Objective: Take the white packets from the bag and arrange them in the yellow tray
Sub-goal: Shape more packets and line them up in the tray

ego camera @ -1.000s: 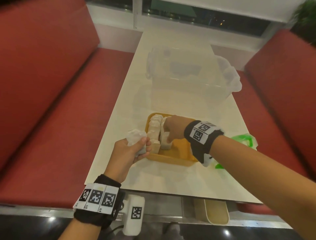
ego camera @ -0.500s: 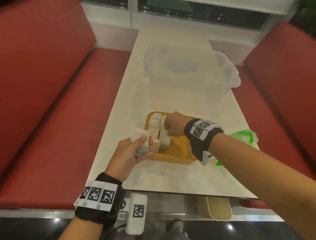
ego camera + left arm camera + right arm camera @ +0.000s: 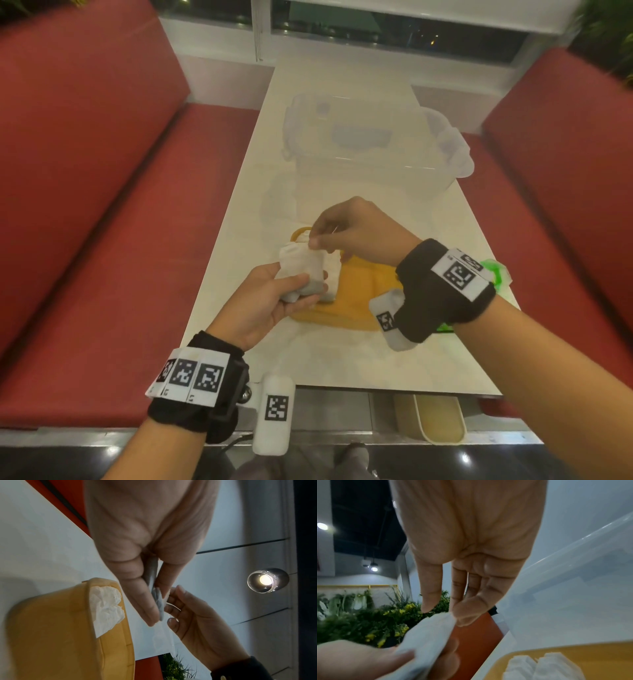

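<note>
My left hand [image 3: 310, 291] grips a small bunch of white packets [image 3: 298, 263] just above the left end of the yellow tray [image 3: 356, 291]. My right hand [image 3: 313, 243] pinches the top corner of one of those packets between thumb and forefinger. In the right wrist view the pinch [image 3: 452, 614] sits on the packet's corner [image 3: 429, 632]. More white packets [image 3: 539, 668] stand in rows at the tray's left side [image 3: 106, 608]. A green-printed bag [image 3: 496, 270] lies to the tray's right, mostly hidden behind my right wrist.
A large clear plastic box [image 3: 359, 147] with a lid stands farther back on the white table [image 3: 342, 359]. Red benches [image 3: 102, 205] run along both sides. The table's near edge is close to my wrists.
My right hand left the packets standing in the tray and rose to pinch a packet held by my left hand. My left hand lifted and moved right, over the tray's left end.
</note>
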`<state>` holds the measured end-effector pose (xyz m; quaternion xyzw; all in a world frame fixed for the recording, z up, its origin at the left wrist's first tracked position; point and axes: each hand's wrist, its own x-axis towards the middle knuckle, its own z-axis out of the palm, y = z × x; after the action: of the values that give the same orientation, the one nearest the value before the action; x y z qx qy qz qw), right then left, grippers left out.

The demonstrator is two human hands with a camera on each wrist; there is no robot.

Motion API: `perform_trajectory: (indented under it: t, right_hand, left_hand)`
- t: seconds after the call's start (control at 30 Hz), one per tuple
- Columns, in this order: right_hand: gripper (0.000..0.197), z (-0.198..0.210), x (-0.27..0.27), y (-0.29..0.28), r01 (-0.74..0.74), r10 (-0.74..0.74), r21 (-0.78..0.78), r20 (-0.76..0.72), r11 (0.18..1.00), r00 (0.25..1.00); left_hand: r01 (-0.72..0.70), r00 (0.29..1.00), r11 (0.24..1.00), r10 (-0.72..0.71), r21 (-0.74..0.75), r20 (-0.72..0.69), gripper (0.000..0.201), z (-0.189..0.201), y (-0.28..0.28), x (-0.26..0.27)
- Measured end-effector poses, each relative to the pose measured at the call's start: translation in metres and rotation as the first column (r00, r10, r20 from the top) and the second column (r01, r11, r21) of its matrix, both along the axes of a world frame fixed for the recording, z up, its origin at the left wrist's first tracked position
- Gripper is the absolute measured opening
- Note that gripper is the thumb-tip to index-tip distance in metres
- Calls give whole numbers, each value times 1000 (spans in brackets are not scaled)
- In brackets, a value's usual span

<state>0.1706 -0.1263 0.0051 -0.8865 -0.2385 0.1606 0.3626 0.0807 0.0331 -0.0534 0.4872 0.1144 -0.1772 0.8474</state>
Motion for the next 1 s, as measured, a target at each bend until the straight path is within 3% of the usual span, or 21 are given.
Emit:
perform_trajectory:
  t: [0.17, 0.3, 0.4, 0.6, 0.8, 0.9, 1.0]
  right_hand:
    - [12, -4, -14, -9, 42, -42, 8, 56, 999, 998]
    - [8, 2, -11, -33, 136, -139, 32, 149, 990, 979]
    - [9, 19, -19, -47, 136, -130, -7, 248, 991, 960]
    - [9, 38, -45, -39, -52, 58, 121, -45, 991, 997]
    - [11, 19, -39, -27, 60, -62, 16, 217, 998, 974]
    - [9, 16, -36, -28, 69, -70, 12, 185, 998, 980]
    - [11, 17, -36, -28, 64, -65, 15, 138, 998, 988]
  left_hand:
    - [24, 999, 1000, -24, 14, 39, 20, 6, -10, 2]
    - [4, 1000, 996, -2, -85, 20, 29, 6, -11, 5]
    - [-1, 1000, 996, 2, -94, 13, 34, 5, -11, 7]
    - [17, 995, 993, -28, 119, 95, 28, 4, -19, 5]
    - [-28, 984, 994, 9, 102, 180, 24, 6, -27, -1]
    - [-35, 981, 995, 15, 98, 195, 21, 5, -27, -2]
    - [2, 984, 997, -16, 81, 175, 43, 6, -27, -2]
